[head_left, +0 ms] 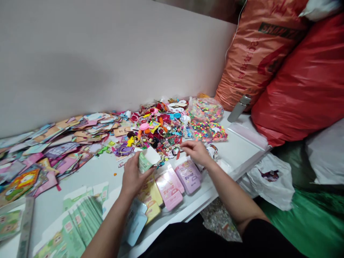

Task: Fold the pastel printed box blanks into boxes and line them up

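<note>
Your left grip (131, 178) is wrapped around a small pale green cardboard box (143, 163), and its white end looks open, though I can't say for sure from this angle. The box sits at the far side of that hand, tilted, with its long axis running from near-left to far-right. Your right grip (196, 152) is off to the right of the box, not touching it, with the fingers loosely curled and pointing down at the edge of a heap of colourful hair accessories (161, 129). Can't tell if those fingers are pinching anything small. So the left hand is the one on the box, while the right is closer to a lilac box (188, 176) and a pink box (169, 189) lying on the white bench (233, 157). Just near of those are a yellow box (149, 197) and a pale blue box (135, 223), and a row of flat green card blanks (80, 225) sits at near left. Farther back, printed cards (53, 145) spread out along the wall to the left, and a clear bag of multicoloured beads (205, 109) sits far right, by a steel flask (238, 108) and a red sack (298, 80).
</note>
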The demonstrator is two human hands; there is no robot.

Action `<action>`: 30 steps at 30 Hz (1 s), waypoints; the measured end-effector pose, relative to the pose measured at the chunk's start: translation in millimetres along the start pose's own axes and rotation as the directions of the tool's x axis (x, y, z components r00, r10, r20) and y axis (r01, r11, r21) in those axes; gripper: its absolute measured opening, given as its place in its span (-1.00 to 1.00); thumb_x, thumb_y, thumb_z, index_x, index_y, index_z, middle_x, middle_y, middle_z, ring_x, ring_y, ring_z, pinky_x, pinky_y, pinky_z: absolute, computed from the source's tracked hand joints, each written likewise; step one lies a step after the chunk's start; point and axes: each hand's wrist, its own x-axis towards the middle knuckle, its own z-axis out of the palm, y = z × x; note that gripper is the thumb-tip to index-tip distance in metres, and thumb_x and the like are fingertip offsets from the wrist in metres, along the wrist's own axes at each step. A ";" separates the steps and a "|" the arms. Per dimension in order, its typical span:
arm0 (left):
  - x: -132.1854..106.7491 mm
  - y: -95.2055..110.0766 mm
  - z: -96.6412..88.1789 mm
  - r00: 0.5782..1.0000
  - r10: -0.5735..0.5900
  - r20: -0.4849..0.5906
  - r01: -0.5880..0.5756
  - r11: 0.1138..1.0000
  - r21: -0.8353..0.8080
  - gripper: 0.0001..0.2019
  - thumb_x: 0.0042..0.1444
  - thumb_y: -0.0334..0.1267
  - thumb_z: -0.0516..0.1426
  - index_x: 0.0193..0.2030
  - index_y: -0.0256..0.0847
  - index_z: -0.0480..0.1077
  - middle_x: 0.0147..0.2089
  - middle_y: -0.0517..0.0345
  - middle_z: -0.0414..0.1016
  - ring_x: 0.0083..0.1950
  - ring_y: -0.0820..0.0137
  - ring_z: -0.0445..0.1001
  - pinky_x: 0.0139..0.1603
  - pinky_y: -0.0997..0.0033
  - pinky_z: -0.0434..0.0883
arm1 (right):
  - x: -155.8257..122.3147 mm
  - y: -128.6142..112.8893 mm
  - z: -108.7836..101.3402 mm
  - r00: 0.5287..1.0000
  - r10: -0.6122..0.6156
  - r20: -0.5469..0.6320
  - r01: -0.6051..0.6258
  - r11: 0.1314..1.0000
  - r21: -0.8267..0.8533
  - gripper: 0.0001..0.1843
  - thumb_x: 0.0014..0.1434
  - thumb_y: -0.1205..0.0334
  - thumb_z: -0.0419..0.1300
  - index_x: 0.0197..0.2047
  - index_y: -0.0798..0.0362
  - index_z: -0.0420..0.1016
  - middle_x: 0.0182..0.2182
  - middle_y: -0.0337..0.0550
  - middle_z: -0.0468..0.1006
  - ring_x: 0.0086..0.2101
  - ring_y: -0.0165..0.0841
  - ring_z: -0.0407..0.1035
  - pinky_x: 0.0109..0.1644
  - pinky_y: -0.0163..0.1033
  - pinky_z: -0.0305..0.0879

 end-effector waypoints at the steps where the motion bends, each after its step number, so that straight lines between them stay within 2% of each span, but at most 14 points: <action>1: 1.8 -0.7 -1.9 1.000 -0.023 0.008 0.023 1.000 -0.013 -0.29 -0.09 0.11 0.19 0.17 -0.20 0.19 -0.01 -0.06 0.40 0.01 0.10 0.36 0.01 0.12 0.31 | -2.6 12.9 -16.6 1.000 0.008 -0.010 -0.009 0.986 -0.168 -0.80 0.12 0.30 0.12 -0.25 0.10 0.57 -0.35 -0.15 0.59 -0.34 -0.37 0.45 -0.23 -0.33 0.28; 4: 5.8 2.5 -2.7 0.999 -0.027 0.021 0.028 0.999 -0.032 -0.27 -0.11 0.15 0.20 0.16 -0.20 0.21 -0.03 -0.05 0.42 -0.02 0.11 0.37 -0.01 0.15 0.31 | -8.9 47.6 -44.3 0.977 0.106 0.184 0.016 0.828 -0.561 -0.78 0.07 0.41 0.12 -0.33 0.07 0.61 -0.35 -0.14 0.61 -0.29 -0.34 0.45 -0.20 -0.34 0.22; 6: 6.4 7.4 0.3 0.999 -0.013 0.035 0.015 0.999 -0.044 -0.27 -0.10 0.15 0.19 0.17 -0.19 0.20 -0.01 -0.05 0.41 -0.01 0.11 0.37 -0.01 0.16 0.31 | -10.3 62.0 -44.0 0.939 0.170 0.299 0.085 0.729 -0.680 -0.76 0.10 0.41 0.09 -0.31 0.05 0.61 -0.32 -0.12 0.61 -0.28 -0.33 0.44 -0.22 -0.35 0.20; 9: 4.7 12.8 5.2 0.998 0.020 0.064 -0.017 0.998 -0.057 -0.28 -0.09 0.14 0.18 0.18 -0.18 0.20 0.03 -0.05 0.40 0.03 0.11 0.36 0.02 0.16 0.31 | -8.7 69.7 -31.6 0.918 0.203 0.340 0.141 0.635 -0.759 -0.73 0.18 0.34 0.04 -0.27 0.08 0.59 -0.26 -0.05 0.58 -0.24 -0.30 0.42 -0.26 -0.34 0.17; 12: 1.9 12.3 6.3 0.997 0.032 0.068 -0.030 0.999 -0.040 -0.26 -0.09 0.15 0.18 0.19 -0.21 0.19 0.06 -0.09 0.39 0.07 0.09 0.35 0.05 0.13 0.30 | -7.2 70.1 -27.7 0.910 0.192 0.367 0.176 0.623 -0.762 -0.75 0.17 0.35 0.05 -0.25 0.07 0.58 -0.25 -0.05 0.55 -0.26 -0.33 0.41 -0.28 -0.34 0.16; 15: 0.4 9.5 4.4 0.997 0.031 0.069 -0.029 0.999 -0.023 -0.27 -0.08 0.14 0.18 0.19 -0.22 0.19 0.05 -0.08 0.40 0.07 0.09 0.35 0.06 0.13 0.30 | -7.9 72.2 -39.5 0.912 0.091 0.399 0.231 0.690 -0.686 -0.78 0.14 0.37 0.09 -0.31 0.07 0.58 -0.26 -0.08 0.52 -0.29 -0.37 0.38 -0.26 -0.35 0.17; 18: 0.3 10.1 4.3 0.996 0.029 0.080 -0.027 0.999 -0.030 -0.27 -0.08 0.14 0.17 0.18 -0.21 0.20 0.04 -0.08 0.41 0.06 0.10 0.36 0.04 0.14 0.31 | -9.7 76.5 -56.6 0.952 -0.092 0.293 0.234 0.836 -0.497 -0.82 0.14 0.32 0.11 -0.37 0.09 0.55 -0.32 -0.10 0.51 -0.27 -0.36 0.36 -0.17 -0.32 0.22; 20: 0.8 12.6 6.1 0.996 0.029 0.087 -0.025 0.999 -0.044 -0.26 -0.09 0.15 0.17 0.18 -0.21 0.20 0.05 -0.08 0.41 0.06 0.09 0.36 0.03 0.13 0.31 | -11.6 79.4 -64.8 0.983 -0.119 0.139 0.162 0.921 -0.355 -0.83 0.14 0.27 0.12 -0.41 0.10 0.50 -0.40 -0.13 0.51 -0.30 -0.35 0.37 -0.18 -0.29 0.25; 22: 1.5 15.4 8.5 0.995 0.033 0.091 -0.027 0.997 -0.067 -0.25 -0.10 0.15 0.18 0.19 -0.20 0.19 0.08 -0.09 0.40 0.08 0.08 0.35 0.05 0.10 0.30 | -13.8 82.6 -69.4 0.999 -0.026 -0.025 0.020 0.972 -0.236 -0.82 0.13 0.21 0.09 -0.42 0.10 0.44 -0.50 -0.18 0.49 -0.42 -0.37 0.37 -0.29 -0.29 0.26; 25: 2.3 17.2 11.1 0.994 0.038 0.105 -0.029 0.996 -0.086 -0.24 -0.10 0.14 0.19 0.20 -0.21 0.19 0.12 -0.11 0.37 0.12 0.07 0.32 0.09 0.09 0.28 | -16.9 88.1 -72.9 0.956 0.172 -0.239 -0.194 0.978 -0.072 -0.79 0.13 0.11 0.05 -0.34 0.09 0.36 -0.63 -0.26 0.44 -0.62 -0.42 0.29 -0.49 -0.33 0.20; 28: 2.1 16.1 12.6 0.993 0.040 0.110 -0.032 0.997 -0.069 -0.23 -0.10 0.14 0.19 0.21 -0.21 0.18 0.13 -0.12 0.36 0.12 0.07 0.32 0.08 0.09 0.28 | -18.8 88.5 -76.3 0.902 0.271 -0.335 -0.264 0.962 0.068 -0.76 0.06 0.07 0.10 -0.31 0.08 0.31 -0.66 -0.28 0.43 -0.69 -0.44 0.25 -0.57 -0.35 0.17; 30: 1.3 15.6 14.1 0.993 0.047 0.105 -0.042 0.998 -0.048 -0.22 -0.10 0.14 0.20 0.22 -0.21 0.17 0.12 -0.11 0.36 0.11 0.07 0.32 0.07 0.09 0.29 | -19.4 79.7 -76.5 0.889 0.319 -0.329 -0.276 0.946 0.171 -0.73 -0.02 0.09 0.16 -0.30 0.09 0.31 -0.66 -0.30 0.43 -0.68 -0.45 0.26 -0.58 -0.36 0.19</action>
